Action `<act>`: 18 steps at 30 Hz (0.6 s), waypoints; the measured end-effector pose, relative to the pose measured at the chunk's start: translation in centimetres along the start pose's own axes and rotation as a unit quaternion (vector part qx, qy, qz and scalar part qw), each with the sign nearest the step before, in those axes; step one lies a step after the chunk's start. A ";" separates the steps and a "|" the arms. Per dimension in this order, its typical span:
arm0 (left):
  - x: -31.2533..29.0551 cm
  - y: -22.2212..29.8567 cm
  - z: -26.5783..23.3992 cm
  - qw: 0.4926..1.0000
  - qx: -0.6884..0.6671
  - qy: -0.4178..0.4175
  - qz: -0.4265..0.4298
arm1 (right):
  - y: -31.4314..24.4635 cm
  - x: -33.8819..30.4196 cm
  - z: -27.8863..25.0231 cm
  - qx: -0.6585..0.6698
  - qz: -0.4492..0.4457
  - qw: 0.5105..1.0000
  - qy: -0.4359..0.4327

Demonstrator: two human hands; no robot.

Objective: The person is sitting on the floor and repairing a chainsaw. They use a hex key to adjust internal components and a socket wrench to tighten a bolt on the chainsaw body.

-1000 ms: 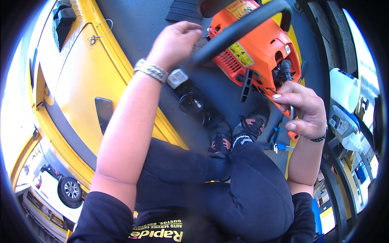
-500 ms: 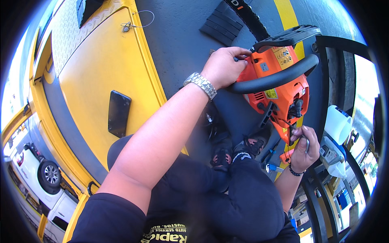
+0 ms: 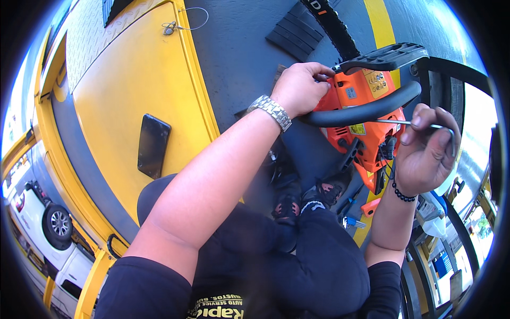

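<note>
An orange chainsaw (image 3: 366, 133) lies at the upper right, its black handlebar (image 3: 366, 111) arching over the body and its bar and chain (image 3: 333, 29) pointing away. My left hand (image 3: 302, 87), with a metal watch on the wrist, grips the body's left side by the hand guard (image 3: 388, 57); its fingertips are partly hidden. To the right of the saw, my right hand (image 3: 427, 151) is raised, closed on a thin L-shaped hex key (image 3: 396, 122). The key's long end reaches left over the saw body; I cannot tell whether it touches.
A black phone (image 3: 154, 146) lies on the yellow metal surface (image 3: 111, 133) at left. An orange part (image 3: 370, 208) and blue-handled tools (image 3: 350, 221) lie by my shoes (image 3: 287, 207). Dark metal rails (image 3: 459, 69) and a shelf with containers stand at right. A ribbed black mat (image 3: 296, 32) is farther off.
My right hand has risen from the saw's near end to beside the handlebar, bringing the hex key up off the lower part. My left hand still holds the saw.
</note>
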State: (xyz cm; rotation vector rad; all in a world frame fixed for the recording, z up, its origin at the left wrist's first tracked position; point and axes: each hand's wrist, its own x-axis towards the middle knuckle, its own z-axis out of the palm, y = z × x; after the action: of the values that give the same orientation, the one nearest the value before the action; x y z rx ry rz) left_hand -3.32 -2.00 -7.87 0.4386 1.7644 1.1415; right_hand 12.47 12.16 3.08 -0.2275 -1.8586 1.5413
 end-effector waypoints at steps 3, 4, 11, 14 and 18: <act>0.1 -0.4 0.1 1.000 0.007 0.016 0.009 | 0.1 0.7 0.0 0.026 -0.015 0.999 0.013; 0.2 -0.3 0.0 1.000 0.012 0.020 0.013 | 0.3 0.6 -0.1 0.023 -0.032 0.999 0.007; 0.1 0.0 0.0 0.999 0.026 0.027 -0.018 | 0.1 0.3 2.7 -0.070 -0.023 0.994 0.076; 0.1 0.1 -0.2 0.997 0.024 0.062 -0.029 | 1.0 -0.1 4.0 -0.219 0.003 0.975 0.029; 0.0 1.2 -0.7 0.993 -0.010 0.104 -0.054 | 1.4 0.0 4.6 -0.265 0.000 0.963 0.039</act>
State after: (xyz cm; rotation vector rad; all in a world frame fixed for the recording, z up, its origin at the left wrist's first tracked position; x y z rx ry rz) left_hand -4.17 -1.71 -6.78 0.2150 1.9299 1.1588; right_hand 9.28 8.91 1.54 -0.5220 -2.1722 0.9862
